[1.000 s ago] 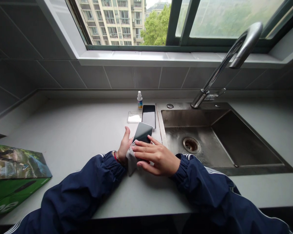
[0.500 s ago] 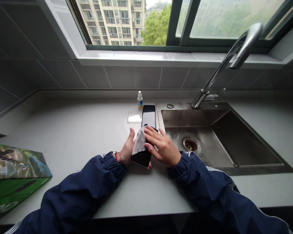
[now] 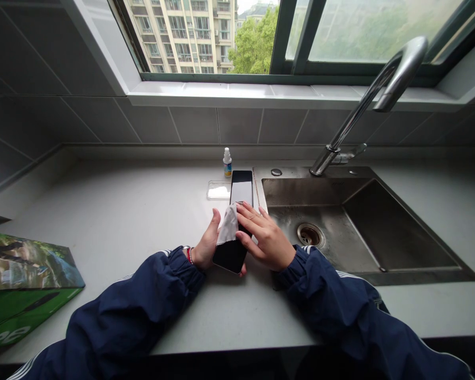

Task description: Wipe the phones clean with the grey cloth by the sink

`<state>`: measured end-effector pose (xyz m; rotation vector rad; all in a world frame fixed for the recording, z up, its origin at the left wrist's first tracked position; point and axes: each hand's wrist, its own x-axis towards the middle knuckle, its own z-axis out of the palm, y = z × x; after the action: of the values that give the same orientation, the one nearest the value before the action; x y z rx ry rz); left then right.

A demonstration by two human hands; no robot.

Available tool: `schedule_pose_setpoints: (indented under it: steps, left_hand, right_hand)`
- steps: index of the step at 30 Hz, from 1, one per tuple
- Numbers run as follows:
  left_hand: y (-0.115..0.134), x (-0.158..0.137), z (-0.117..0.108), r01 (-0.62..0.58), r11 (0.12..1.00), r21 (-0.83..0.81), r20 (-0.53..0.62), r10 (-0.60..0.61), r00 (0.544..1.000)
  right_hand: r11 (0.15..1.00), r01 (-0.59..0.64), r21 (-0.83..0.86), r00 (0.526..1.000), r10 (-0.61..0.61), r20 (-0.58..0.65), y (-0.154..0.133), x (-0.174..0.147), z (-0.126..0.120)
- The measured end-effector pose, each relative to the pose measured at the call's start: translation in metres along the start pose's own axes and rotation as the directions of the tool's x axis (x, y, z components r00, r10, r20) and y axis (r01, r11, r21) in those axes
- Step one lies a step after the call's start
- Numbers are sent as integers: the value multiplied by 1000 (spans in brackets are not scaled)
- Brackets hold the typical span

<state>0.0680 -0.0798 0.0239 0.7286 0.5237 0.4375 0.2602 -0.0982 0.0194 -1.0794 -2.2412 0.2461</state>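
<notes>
Above the counter, my left hand [image 3: 206,245] cradles a black smartphone [image 3: 228,257] from below, its thumb up along the left edge and a fingertip showing at the right. A light grey cleaning cloth [image 3: 228,227] with a zigzag edge lies over the upper part of the screen. My right hand [image 3: 268,238] presses the cloth flat against the glass with its fingers. Just beyond, another dark phone [image 3: 241,186] lies on the counter, its lower end hidden by my hands. A clear phone case [image 3: 218,190] is beside it, and a small white spray bottle [image 3: 227,163] stands behind.
To the right, a steel sink [image 3: 415,276] with a drain [image 3: 310,235] is set in the white counter [image 3: 114,211]. A chrome faucet [image 3: 364,105] rises behind it. A green printed bag or box [image 3: 31,295] sits at the left edge. A window is at the back.
My right hand and the cloth have shifted slightly up and right over the phone, baring more of its lower screen. My left hand holds nearly the same position.
</notes>
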Motion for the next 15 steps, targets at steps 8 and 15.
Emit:
schedule_pose_setpoints:
  steps: [8, 15]
  left_hand:
    - [-2, 9, 1, -163, 952, -261, -142, 129, 981]
    - [4, 8, 4, -168, 892, -420, -207, 86, 975]
  right_hand:
    - [997, 75, 21, 992, -77, 103, -11, 0, -4]
    - [987, 144, 68, 974, -153, 169, -20, 0, -6]
